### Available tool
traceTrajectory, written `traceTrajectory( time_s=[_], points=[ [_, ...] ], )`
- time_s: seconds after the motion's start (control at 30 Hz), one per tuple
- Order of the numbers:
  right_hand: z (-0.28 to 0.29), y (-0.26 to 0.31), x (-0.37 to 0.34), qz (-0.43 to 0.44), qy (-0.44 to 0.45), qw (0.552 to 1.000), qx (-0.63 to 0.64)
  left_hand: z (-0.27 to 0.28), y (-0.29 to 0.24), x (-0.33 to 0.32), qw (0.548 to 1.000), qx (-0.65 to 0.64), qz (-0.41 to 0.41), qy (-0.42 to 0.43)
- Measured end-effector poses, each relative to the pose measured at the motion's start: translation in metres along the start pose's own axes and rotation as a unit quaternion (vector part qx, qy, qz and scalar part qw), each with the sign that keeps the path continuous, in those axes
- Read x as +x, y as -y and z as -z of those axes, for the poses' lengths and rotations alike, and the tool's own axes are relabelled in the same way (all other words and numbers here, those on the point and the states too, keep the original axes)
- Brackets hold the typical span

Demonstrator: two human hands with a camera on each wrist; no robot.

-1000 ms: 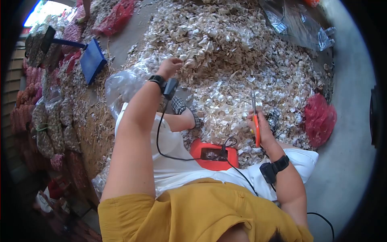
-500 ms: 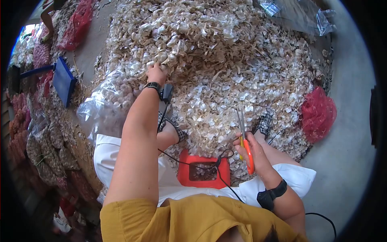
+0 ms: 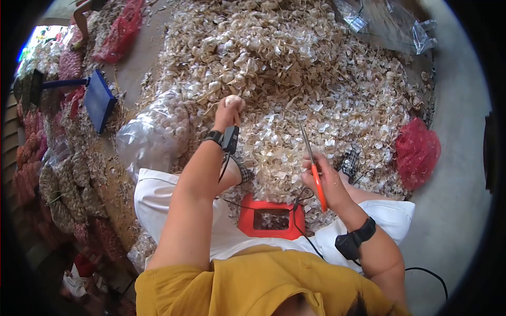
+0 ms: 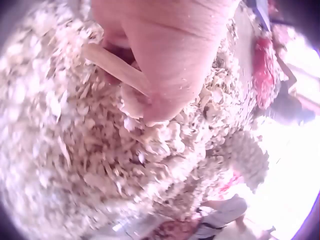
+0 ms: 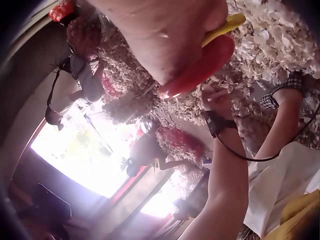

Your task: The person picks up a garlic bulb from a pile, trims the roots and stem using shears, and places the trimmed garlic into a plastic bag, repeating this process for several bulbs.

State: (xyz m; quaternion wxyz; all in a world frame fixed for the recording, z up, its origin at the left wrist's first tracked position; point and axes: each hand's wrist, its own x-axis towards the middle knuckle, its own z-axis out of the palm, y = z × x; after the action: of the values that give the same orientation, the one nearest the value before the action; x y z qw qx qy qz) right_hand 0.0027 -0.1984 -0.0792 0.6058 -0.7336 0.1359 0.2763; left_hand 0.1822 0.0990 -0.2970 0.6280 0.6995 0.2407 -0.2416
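In the head view my left hand (image 3: 226, 116) grips a garlic bulb (image 3: 234, 99) above the near edge of the heap. The bulb's pale stem (image 4: 117, 67) sticks out between thumb and fingers in the left wrist view; much of the bulb is hidden behind the thumb. My right hand (image 3: 331, 185) holds scissors (image 3: 318, 185) over the loose skins, blades pointing away from me. Red and yellow handles (image 5: 202, 70) show beneath the right hand in the right wrist view. Whole garlic bulbs (image 3: 213, 84) lie on the heap just beyond my left hand.
Garlic skins (image 3: 284, 142) cover the floor around my feet. A clear plastic bag of bulbs (image 3: 153, 131) stands to the left, and a red stool (image 3: 271, 231) sits between my legs. At right lies a red mesh bag (image 3: 417, 152); a blue dustpan (image 3: 99, 100) is far left.
My left hand reached into the bulbs on the heap and has drawn back toward me with one garlic bulb. My right hand keeps hold of the scissors, whose blades now appear closer together.
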Motion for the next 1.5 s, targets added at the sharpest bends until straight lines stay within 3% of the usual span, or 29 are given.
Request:
traceTrajectory(
  time_s=[0.03,0.1,0.17,0.2,0.33,0.5,0.57,0.77,1.07,1.17,1.5],
  points=[
    [-0.002,-0.002,-0.001,0.033,-0.02,0.995,-0.096,-0.017,-0.023,-0.033,0.992,-0.123,0.013,0.015],
    [-0.011,0.003,-0.006,0.06,-0.041,0.988,-0.139,-0.03,-0.032,-0.068,0.95,-0.3,0.036,0.078],
    [-0.02,-0.002,-0.01,0.175,-0.112,0.934,-0.29,-0.045,-0.053,-0.111,0.906,-0.405,0.044,0.115],
    [-0.022,-0.004,-0.012,0.195,-0.111,0.936,-0.271,-0.047,-0.051,-0.12,0.871,-0.453,0.022,0.188],
    [-0.025,-0.005,-0.025,0.288,-0.183,0.882,-0.325,-0.058,-0.078,-0.182,0.879,-0.432,-0.047,0.196],
    [-0.026,0.009,-0.057,0.362,-0.148,0.897,-0.204,-0.064,-0.094,-0.238,0.881,-0.393,-0.117,0.235],
    [-0.029,0.013,-0.073,0.354,-0.09,0.919,-0.15,-0.071,-0.095,-0.25,0.872,-0.399,-0.15,0.24],
    [-0.026,-0.003,-0.09,0.309,-0.125,0.93,-0.156,-0.089,-0.104,-0.277,0.837,-0.402,-0.219,0.299],
    [-0.012,0.004,-0.101,0.283,-0.169,0.934,-0.14,-0.112,-0.104,-0.302,0.863,-0.34,-0.283,0.242],
    [-0.009,0.007,-0.102,0.244,-0.14,0.95,-0.136,-0.122,-0.104,-0.307,0.876,-0.302,-0.293,0.236],
    [-0.003,0.0,-0.091,0.299,-0.222,0.917,-0.143,-0.136,-0.104,-0.317,0.892,-0.23,-0.301,0.244]
  ],
)
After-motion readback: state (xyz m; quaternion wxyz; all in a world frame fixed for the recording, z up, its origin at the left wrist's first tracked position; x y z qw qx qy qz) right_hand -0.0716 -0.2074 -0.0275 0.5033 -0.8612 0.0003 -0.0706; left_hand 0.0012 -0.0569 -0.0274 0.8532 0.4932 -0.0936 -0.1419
